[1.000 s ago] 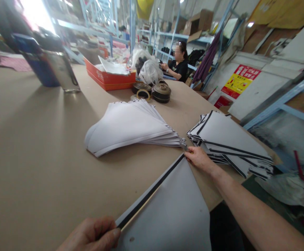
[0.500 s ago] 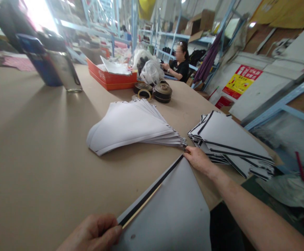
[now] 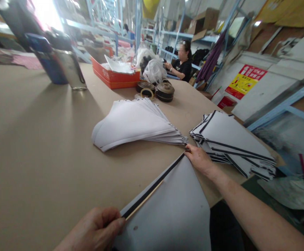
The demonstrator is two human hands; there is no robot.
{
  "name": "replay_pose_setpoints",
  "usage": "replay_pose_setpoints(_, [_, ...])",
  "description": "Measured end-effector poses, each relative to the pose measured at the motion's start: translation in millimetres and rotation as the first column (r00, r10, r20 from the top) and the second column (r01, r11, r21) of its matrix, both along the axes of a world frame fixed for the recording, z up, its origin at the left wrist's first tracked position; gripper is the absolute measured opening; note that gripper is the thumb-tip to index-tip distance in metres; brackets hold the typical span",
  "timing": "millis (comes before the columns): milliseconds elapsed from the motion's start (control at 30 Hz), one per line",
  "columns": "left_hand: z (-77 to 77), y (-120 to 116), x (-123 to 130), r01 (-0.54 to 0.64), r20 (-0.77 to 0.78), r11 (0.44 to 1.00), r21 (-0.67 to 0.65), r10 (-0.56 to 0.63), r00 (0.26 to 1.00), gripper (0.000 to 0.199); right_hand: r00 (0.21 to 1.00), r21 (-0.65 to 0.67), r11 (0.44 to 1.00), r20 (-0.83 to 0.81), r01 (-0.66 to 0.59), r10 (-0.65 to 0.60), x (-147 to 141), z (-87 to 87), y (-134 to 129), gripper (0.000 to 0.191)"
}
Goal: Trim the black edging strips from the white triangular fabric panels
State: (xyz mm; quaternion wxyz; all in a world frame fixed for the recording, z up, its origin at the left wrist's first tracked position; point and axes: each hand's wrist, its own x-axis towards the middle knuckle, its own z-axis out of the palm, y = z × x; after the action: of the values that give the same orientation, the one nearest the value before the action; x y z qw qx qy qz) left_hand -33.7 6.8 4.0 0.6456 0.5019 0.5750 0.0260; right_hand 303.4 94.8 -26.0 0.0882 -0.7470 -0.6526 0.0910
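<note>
Left hand (image 3: 103,225) is pinching one end of this white sheet (image 3: 173,209)'s black-striped edge, lower frame. Right hand (image 3: 197,158)'s clamped on the other end, near center.

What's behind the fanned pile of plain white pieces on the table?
Behind the white pile sit two dark rolls, a yellowish ring before the left one, with an orange box farther back. Whatever the pile covers on the tabletop can't be seen.

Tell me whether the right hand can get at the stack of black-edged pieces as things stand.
Likely yes: the stack of black-edged pieces lies close beside the right hand, with nothing visible between them. That hand pinches the far end of the white piece, though, so it would probably need to let go first.
</note>
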Motion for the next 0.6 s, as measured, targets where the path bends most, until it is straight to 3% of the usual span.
replay_pose_setpoints(267, [1.1,-12,-26,0.037,-0.056,0.997,0.074,-0.033,0.998,0.036,0.997,0.041,0.998,0.055,0.048,-0.050,0,-6.2,-5,0.027])
replay_pose_setpoints(467, [13.0,-23,-53,-0.019,-0.127,1.000,-0.017,0.017,0.992,0.035,0.997,0.025,1.000,0.074,0.017,-0.019,2,-8.0,-7,0.019])
replay_pose_setpoints(600, [-2.8,-37,-82,-0.041,-0.090,0.999,0.019,0.043,0.995,0.038,0.999,-0.013,0.999,0.018,-0.039,0.039,10,-9.0,-2,0.020])
